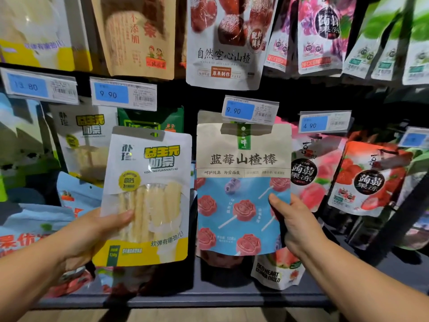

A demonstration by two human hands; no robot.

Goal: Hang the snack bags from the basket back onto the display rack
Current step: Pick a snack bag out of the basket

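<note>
My left hand [92, 231] grips the lower left edge of a white and yellow bag of milk sticks [151, 196], held upright in front of the rack with its hang hole free. My right hand [292, 224] holds the right edge of a beige and blue hawthorn lollipop bag [241, 189]. That bag's top sits just under a 9.90 price tag [249, 109]; whether it hangs on the hook I cannot tell. A matching milk stick bag [86, 140] hangs behind, up and to the left. The basket is out of view.
The display rack [185, 298] is packed with hanging snack bags: red and pink jelly bags [369, 180] to the right, hawthorn bags [227, 40] above, a green bag [151, 119] behind. Price tags line each row. A dried fruit bag [276, 270] stands on the bottom ledge.
</note>
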